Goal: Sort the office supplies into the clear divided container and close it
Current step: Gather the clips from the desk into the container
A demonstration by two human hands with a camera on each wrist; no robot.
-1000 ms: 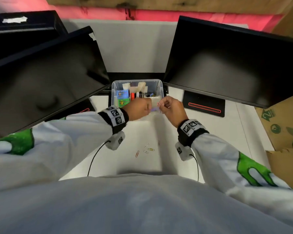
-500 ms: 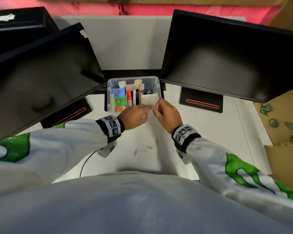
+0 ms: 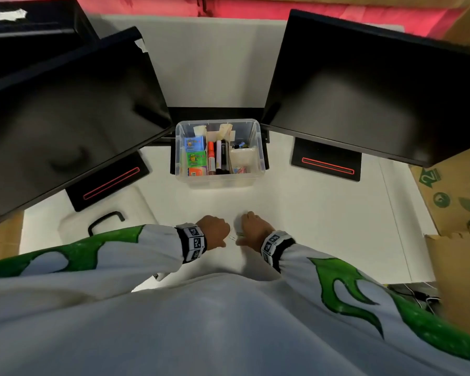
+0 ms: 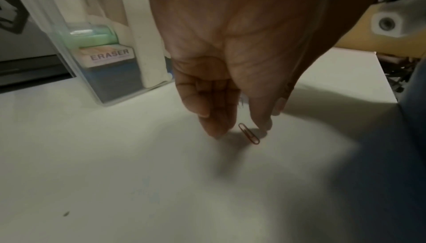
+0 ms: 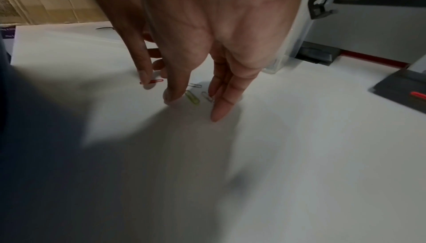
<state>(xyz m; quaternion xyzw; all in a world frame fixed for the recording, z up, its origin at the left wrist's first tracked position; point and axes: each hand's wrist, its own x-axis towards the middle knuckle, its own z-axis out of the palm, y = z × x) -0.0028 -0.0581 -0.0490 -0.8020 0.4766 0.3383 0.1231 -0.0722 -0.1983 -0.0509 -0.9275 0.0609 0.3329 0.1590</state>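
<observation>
Now both hands (image 3: 235, 233) reach down to paperclips (image 5: 192, 96) on the desk (image 3: 323, 213)

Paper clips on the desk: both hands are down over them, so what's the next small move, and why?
Probably close each hand's thumb and fingers on a clip. The left hand has its fingers apart over a red paper clip lying flat; the right hand likewise straddles a green paper clip with two pale ones beside it. Neither holds anything yet, and the clear container is open.

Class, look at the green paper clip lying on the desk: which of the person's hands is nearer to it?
Right. The right hand hangs directly over the green paper clip, thumb tip beside it. The left hand reaches for a red paper clip instead.
</observation>
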